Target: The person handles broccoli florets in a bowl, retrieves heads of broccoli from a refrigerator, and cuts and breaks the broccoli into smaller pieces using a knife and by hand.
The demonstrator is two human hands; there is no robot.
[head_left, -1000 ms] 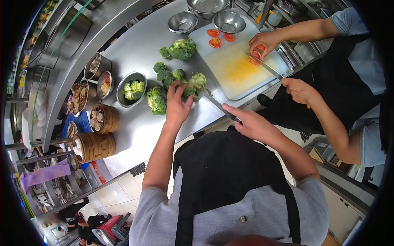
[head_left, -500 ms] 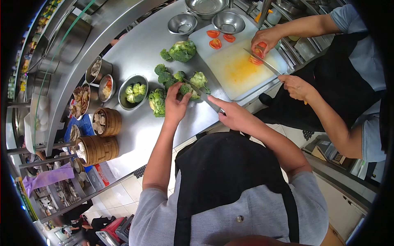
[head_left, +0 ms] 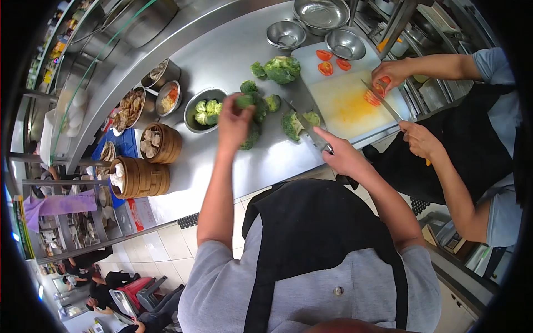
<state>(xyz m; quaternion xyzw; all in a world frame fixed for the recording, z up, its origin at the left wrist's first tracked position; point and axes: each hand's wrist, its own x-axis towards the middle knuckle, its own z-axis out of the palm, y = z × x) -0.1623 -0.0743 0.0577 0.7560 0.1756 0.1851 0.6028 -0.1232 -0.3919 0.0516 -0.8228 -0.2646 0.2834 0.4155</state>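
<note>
My left hand (head_left: 233,126) pinches a green broccoli floret (head_left: 244,101) just right of a steel bowl (head_left: 190,122) of cut broccoli florets (head_left: 207,112). My right hand (head_left: 345,157) grips a kitchen knife (head_left: 312,132), its blade slanting to the upper left over the steel table (head_left: 266,166). A broccoli head (head_left: 291,126) lies against the blade, with a paler cut piece (head_left: 312,118) on the blade's other side. More florets (head_left: 272,103) lie between my hands. Farther up sits a large broccoli head (head_left: 282,70). Another broccoli piece (head_left: 251,136) is partly hidden by my left hand.
To the right, a co-worker's hands (head_left: 422,140) slice tomato (head_left: 374,99) with a knife on a white cutting board (head_left: 333,91). Empty steel bowls (head_left: 286,34) stand at the back. Bamboo steamers (head_left: 152,180) and food containers (head_left: 167,99) line the left side.
My left hand has left the broccoli beside the blade and moved left toward the steel bowl, now with a floret. The right hand keeps its knife. The whole view has shifted.
</note>
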